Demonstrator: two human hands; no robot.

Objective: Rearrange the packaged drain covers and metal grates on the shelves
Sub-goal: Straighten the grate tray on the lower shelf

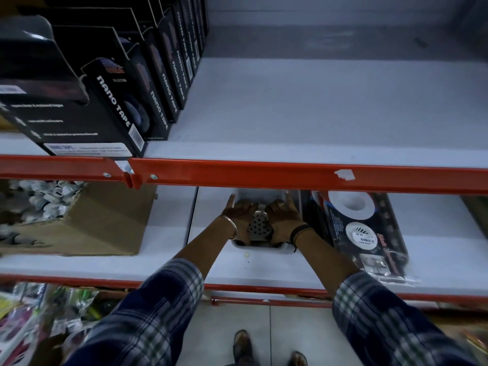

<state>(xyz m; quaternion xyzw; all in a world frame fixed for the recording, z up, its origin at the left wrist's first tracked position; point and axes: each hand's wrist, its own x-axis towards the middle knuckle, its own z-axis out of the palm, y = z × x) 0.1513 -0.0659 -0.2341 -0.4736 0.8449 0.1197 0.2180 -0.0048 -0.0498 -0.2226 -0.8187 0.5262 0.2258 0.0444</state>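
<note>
**Grates in white tray, both hands in — handling notes**

Hands are reaching under the orange shelf rail into a shallow white tray sitting on the middle shelf. Left hand is lying palm-down along the tray's left side, fingers stretched toward the back; right hand is mirroring it on the right. Between them a perforated metal grate is showing, tilted up on edge, not flat. Both hands are pressing against it from either side; whether fingers are actually curling round its edges cannot be told, as the palms are covering that contact.

Handling judgement: grate is looking like stamped sheet steel, so stiff, fairly light singly, heavier if several are stacked. Smooth face is likely slippery and the edges thin, so gripping opposite edges with both hands, or lifting the whole tray by its rim, seems safer than pinching the face.

Packaged drain covers are lying just right of the tray, in glossy clear sleeves over dark cards; film will probably be sliding, so holding by the card edges is advisable.

Hidden or unclear: number of grates in the tray; tray's rear wall, cut by the rail; top of the packages, also under the rail. Print on the packages is too blurred to read. Nano tape boxes are occupying the upper shelf's left; a cardboard box is sitting far left.
</note>
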